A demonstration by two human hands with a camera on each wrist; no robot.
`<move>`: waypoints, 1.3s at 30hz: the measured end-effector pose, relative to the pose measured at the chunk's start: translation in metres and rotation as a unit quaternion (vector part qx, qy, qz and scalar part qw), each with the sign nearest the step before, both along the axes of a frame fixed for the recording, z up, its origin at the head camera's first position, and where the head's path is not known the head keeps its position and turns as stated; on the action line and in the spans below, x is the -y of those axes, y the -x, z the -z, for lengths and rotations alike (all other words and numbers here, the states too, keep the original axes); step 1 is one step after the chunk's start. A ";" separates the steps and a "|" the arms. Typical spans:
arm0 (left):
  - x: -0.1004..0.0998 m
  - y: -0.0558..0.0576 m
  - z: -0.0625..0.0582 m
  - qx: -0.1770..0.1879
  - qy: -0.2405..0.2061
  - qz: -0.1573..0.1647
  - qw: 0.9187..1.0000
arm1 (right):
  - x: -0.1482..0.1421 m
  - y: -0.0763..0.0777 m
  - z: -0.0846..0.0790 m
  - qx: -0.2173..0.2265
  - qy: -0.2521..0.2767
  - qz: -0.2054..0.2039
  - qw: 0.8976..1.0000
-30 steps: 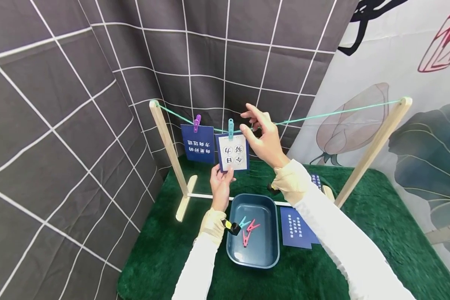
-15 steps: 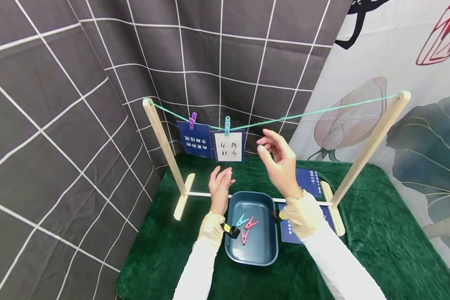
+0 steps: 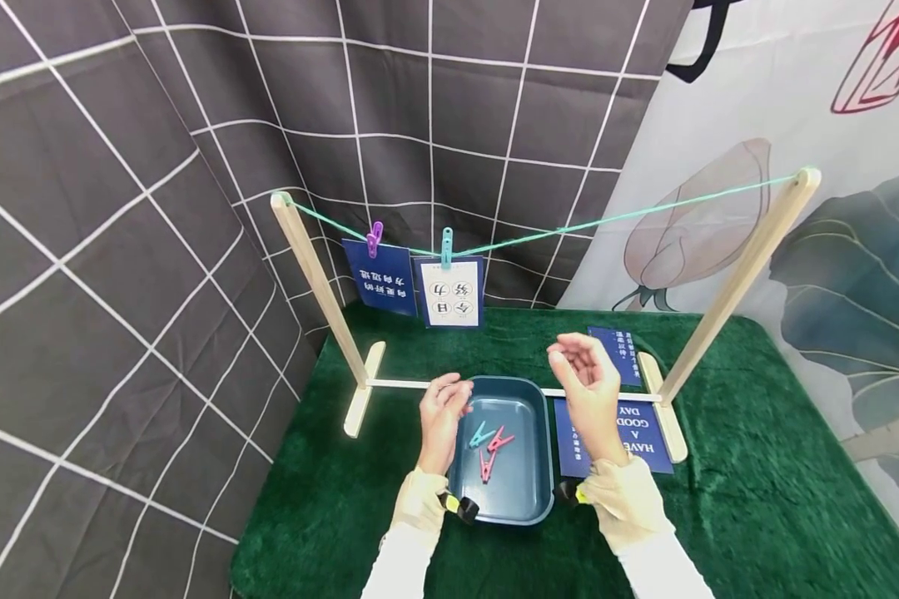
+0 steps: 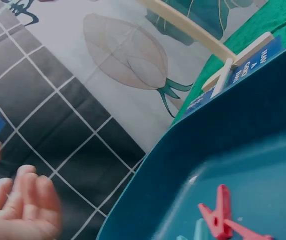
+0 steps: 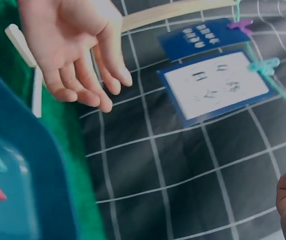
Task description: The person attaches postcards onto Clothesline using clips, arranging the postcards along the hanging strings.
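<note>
My left hand [image 3: 444,416] is by the left rim of the blue tub [image 3: 524,487], fingers loosely bent and empty. My right hand [image 3: 592,395] is in the air above the blue cards [image 3: 648,437], its fingers curved with nothing in them. Inside the tub lie a teal clothespin [image 3: 481,435] and red clothespins [image 3: 487,467]. Beyond the hands, a white card with a blue border [image 3: 449,291] hangs from the green line [image 3: 614,218] by a teal clothespin [image 3: 446,248]. To its left, a purple clothespin [image 3: 374,239] holds up a dark blue card [image 3: 378,279].
Two wooden posts [image 3: 318,291] carry the line, with a white crossbar [image 3: 397,384] low between them, behind the tub. Another blue card [image 3: 618,353] lies by the right foot [image 3: 665,408]. Green cloth [image 3: 330,516] covers the table; a grey checked curtain [image 3: 494,108] hangs behind.
The left hand has let go of the bordered card, which now hangs by its clothespin. Both hands have come down and back from the line, the right one also moving right.
</note>
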State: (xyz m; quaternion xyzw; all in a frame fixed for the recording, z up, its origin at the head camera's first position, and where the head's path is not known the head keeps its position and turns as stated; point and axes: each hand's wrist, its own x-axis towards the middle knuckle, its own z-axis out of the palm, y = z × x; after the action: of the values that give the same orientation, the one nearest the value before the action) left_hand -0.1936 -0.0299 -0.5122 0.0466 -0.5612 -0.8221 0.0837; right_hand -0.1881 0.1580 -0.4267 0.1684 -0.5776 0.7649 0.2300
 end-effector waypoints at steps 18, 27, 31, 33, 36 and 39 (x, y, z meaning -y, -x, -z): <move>-0.005 -0.037 0.026 0.135 0.221 0.134 0.957 | -0.015 -0.031 0.116 0.181 0.023 0.010 0.983; -0.008 -0.047 0.032 0.077 0.357 0.070 0.928 | -0.005 -0.051 0.132 0.298 -0.142 0.111 0.937; -0.006 -0.052 0.033 0.035 0.420 -0.016 0.907 | -0.003 -0.057 0.141 0.311 -0.201 0.141 0.918; -0.006 -0.054 0.033 0.022 0.432 -0.029 0.901 | -0.003 -0.059 0.145 0.319 -0.214 0.148 0.911; -0.010 -0.054 0.033 0.015 0.443 -0.008 0.896 | -0.005 -0.060 0.150 0.332 -0.229 0.157 0.902; -0.016 -0.052 0.034 0.036 0.474 0.032 0.879 | -0.006 -0.060 0.154 0.346 -0.243 0.158 0.892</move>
State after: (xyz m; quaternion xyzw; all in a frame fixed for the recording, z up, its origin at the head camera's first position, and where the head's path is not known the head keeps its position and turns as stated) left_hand -0.1412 -0.0142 -0.5465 0.0133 -0.8877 -0.4575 0.0488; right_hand -0.1285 0.1640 -0.5806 -0.1500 -0.8074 0.5642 0.0853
